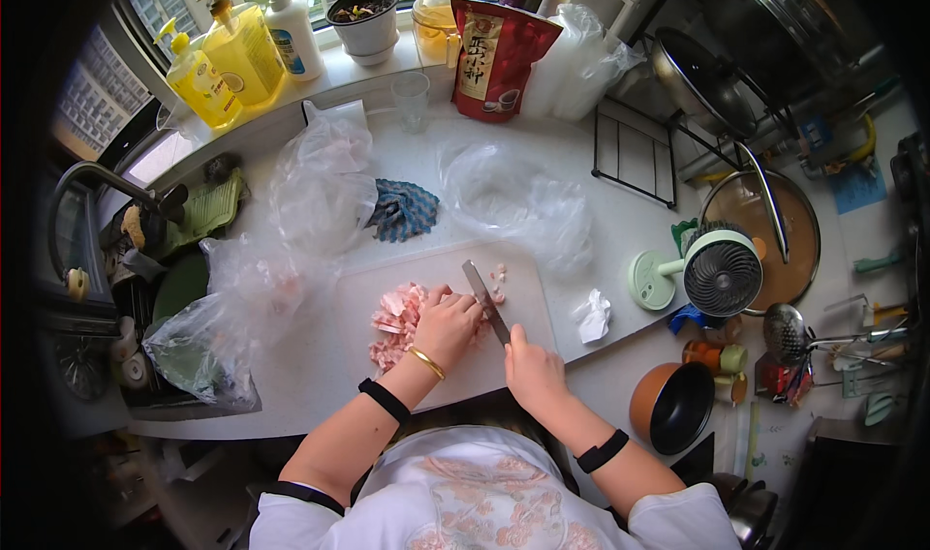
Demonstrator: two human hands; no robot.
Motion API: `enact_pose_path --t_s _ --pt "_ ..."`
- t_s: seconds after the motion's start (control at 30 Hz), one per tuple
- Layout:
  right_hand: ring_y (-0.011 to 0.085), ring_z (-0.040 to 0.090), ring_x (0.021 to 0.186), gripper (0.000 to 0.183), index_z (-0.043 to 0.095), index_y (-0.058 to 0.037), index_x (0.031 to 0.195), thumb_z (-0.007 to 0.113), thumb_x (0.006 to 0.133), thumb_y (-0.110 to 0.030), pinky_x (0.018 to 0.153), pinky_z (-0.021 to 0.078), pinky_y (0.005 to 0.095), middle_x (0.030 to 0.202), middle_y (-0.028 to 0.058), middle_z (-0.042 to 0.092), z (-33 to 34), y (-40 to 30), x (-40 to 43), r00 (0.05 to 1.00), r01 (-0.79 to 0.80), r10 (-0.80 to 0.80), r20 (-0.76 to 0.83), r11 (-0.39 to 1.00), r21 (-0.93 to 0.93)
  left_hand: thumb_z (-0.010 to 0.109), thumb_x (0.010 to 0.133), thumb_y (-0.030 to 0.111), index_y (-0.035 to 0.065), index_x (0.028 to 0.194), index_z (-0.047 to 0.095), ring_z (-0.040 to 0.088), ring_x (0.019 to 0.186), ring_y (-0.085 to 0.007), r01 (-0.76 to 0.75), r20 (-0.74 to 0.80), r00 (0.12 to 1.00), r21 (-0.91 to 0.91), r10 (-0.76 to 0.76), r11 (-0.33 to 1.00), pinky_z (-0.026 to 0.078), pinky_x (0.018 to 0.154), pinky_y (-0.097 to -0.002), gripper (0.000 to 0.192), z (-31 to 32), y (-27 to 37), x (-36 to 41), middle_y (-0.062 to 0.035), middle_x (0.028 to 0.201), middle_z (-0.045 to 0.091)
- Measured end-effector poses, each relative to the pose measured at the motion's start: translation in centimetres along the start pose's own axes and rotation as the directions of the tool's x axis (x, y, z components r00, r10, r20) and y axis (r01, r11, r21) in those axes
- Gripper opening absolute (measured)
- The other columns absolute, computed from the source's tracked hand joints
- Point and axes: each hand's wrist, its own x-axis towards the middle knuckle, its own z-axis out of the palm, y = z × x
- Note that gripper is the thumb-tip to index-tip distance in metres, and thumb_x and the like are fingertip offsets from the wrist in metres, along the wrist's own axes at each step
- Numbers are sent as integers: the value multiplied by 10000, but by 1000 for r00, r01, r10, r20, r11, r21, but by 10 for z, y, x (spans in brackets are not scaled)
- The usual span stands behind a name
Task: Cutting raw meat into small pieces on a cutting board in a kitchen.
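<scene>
My right hand (pixel 536 367) grips the handle of a kitchen knife (pixel 485 299), whose blade points away from me over a translucent cutting board (pixel 443 397). With curled fingers, my left hand (pixel 452 325) holds pale pink meat against the board, just left of the blade. A heap of cut meat strips (pixel 396 321) lies to the left of that hand and partly under it. Several small meat bits (pixel 498 278) are scattered right of the blade. The piece under my left fingers is mostly hidden.
Plastic bags (pixel 312 187) cover the counter at left, near the sink faucet (pixel 109 172). Beyond the board are a striped cloth (pixel 404 210) and another clear bag (pixel 516 194). To the right are a crumpled tissue (pixel 593 316), a green fan (pixel 719 272) and an orange bowl (pixel 654 405).
</scene>
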Motion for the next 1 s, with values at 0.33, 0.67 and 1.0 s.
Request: enact_pose_path --t_s 0.33,0.67,1.0 --pt "462 630 687 201 451 -28 1054 511 967 -199 634 481 571 673 235 627 6 4 5 1000 -11 11 -22 1000 25 602 800 141 110 837 634 634 857 -185 -2 -11 1000 36 2 999 404 983 -395 58 2 0 4 -24 834 618" --pt "463 635 688 196 468 -46 1059 495 974 -221 630 481 562 686 228 641 -22 10 4 989 57 -29 -146 980 190 680 747 143 145 782 669 625 907 -172 44 -73 996 -50 -48 998 377 983 -423 37 -30 0 0 24 868 668" --pt "477 622 683 176 452 -43 1030 509 963 -195 625 465 583 674 236 626 -13 -2 -3 1000 6 -7 8 994 110 667 767 132 117 840 662 636 895 -192 -34 10 999 -18 34 999 405 959 -408 75 -9 -14 3 -22 886 682"
